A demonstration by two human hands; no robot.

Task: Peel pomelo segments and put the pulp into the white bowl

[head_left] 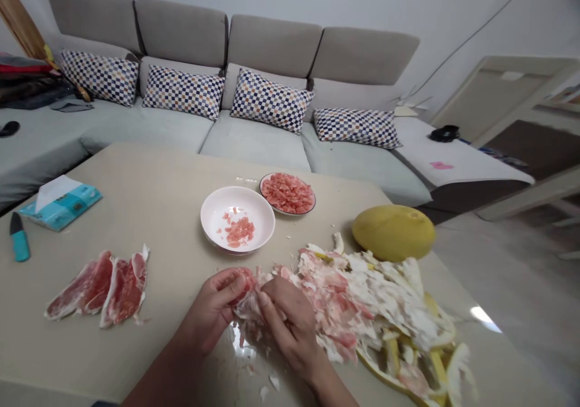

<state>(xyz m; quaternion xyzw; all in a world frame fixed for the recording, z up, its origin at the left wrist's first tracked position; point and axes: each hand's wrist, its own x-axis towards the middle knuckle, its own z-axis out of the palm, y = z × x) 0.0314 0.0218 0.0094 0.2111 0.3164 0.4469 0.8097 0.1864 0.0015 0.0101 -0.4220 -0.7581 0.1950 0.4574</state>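
My left hand (212,310) and my right hand (287,322) meet low over the beige table (149,195), both closed on one pink pomelo segment (247,292) with white membrane. Right of them spreads a heap of torn peel and membrane scraps (376,304). A white bowl (212,205) just beyond my hands holds a few pink flesh pieces (239,230). Behind it a second plate (287,192) is filled with pink flesh. Three unpeeled segments (102,286) lie to the left.
A whole yellow pomelo (393,232) rests at the table's right edge. A blue tissue pack (61,201) and a teal knife handle (19,238) lie at far left. A grey sofa (254,141) with checked cushions stands behind the table.
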